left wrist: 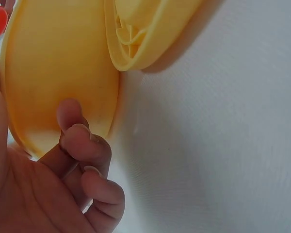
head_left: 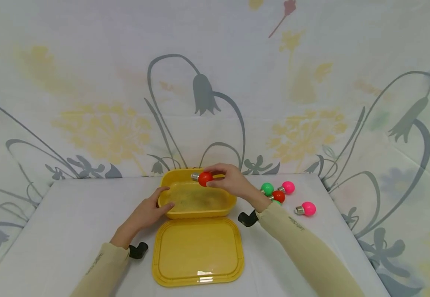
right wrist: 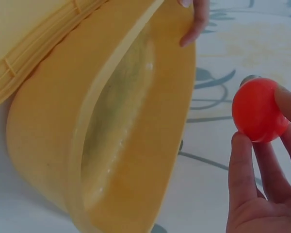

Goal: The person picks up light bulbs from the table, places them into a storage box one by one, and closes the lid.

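Right hand (head_left: 232,180) pinches a red bulb (head_left: 205,179) above a yellow box (head_left: 199,215) beside a lid (head_left: 198,249); left hand (head_left: 149,210) grips the box.

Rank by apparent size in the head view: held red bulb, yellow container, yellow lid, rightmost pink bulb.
1. Yellow lid
2. Yellow container
3. Held red bulb and rightmost pink bulb: too alike to rank

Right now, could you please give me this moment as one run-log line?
right hand: holds red bulb, not inside yellow container; left hand: grips container's left end; yellow lid: off, on table; other bulbs: on table, right
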`<state>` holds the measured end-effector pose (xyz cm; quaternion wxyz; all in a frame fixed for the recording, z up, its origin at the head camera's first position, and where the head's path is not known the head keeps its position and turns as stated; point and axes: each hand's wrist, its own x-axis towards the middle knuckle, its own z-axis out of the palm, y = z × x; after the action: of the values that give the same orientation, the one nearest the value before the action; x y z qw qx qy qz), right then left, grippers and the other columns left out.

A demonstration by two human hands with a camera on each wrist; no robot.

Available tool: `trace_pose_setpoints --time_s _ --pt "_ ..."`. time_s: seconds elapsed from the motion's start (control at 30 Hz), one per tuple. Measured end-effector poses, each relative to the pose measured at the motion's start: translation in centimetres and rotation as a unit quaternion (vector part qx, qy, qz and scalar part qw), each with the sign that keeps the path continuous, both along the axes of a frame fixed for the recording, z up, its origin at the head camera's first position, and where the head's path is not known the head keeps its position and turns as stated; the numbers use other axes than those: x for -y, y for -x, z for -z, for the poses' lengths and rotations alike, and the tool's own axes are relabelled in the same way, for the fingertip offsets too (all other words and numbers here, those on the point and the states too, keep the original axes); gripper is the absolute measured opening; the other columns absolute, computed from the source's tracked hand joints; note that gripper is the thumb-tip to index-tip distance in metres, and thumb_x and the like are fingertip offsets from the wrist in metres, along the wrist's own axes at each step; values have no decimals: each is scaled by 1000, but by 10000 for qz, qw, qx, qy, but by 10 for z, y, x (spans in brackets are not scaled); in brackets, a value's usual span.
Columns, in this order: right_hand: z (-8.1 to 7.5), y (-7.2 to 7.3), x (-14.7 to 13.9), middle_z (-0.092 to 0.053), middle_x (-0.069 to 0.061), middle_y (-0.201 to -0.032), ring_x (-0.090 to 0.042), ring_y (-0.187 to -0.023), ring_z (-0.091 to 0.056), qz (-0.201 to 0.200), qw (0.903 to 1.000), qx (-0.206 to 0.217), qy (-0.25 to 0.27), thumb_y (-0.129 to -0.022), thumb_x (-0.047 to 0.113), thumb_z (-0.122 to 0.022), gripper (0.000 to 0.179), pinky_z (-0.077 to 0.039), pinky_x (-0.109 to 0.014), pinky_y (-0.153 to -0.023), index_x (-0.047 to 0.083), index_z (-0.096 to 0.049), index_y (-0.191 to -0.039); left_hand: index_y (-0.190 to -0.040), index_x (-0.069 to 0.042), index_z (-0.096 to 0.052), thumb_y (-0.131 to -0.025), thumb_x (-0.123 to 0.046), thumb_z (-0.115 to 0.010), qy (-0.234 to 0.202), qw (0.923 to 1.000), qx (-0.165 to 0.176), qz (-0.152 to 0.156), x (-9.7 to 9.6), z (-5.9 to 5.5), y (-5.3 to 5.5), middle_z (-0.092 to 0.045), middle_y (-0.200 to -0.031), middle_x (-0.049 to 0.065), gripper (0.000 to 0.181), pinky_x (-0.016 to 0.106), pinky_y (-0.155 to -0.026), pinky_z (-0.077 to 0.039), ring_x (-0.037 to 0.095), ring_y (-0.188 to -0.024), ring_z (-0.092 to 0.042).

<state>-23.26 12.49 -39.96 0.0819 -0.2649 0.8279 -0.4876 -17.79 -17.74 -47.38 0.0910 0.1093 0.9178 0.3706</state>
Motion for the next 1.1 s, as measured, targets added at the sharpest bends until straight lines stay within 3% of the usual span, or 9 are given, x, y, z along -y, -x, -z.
trace_pose_setpoints --time_s 0.53,0.8,1.1 --pt "2 17 17 -65 -8 -123 -23 -107 -62 -109 9995 293 -15 -89 8 -74 37 -52 -31 -90 8 -68 -126 -150 -15 -34 -96 -52 -60 -15 9999 132 -56 0 -2 5 -63 -113 22 70 50 -88 -44 29 -90 -56" --pt "10 26 26 -65 -10 -124 -24 -110 -64 -245 9994 179 -161 -89 5 -72 36 -51 -32 -91 7 -69 -125 -150 -14 -32 -98 -45 -60 -118 9996 238 -11 -1 -4 4 -56 -128 32 67 57 -98 -41 36 -102 -58" --pt "17 33 31 -68 -10 -121 -23 -105 -65 -338 9984 123 -429 -89 5 -73 36 -51 -30 -90 5 -69 -125 -151 -14 -27 -97 -47 -60 -211 9983 545 -20 -4 -4 3 -51 -134 33 71 59 -102 -38 41 -111 -56"
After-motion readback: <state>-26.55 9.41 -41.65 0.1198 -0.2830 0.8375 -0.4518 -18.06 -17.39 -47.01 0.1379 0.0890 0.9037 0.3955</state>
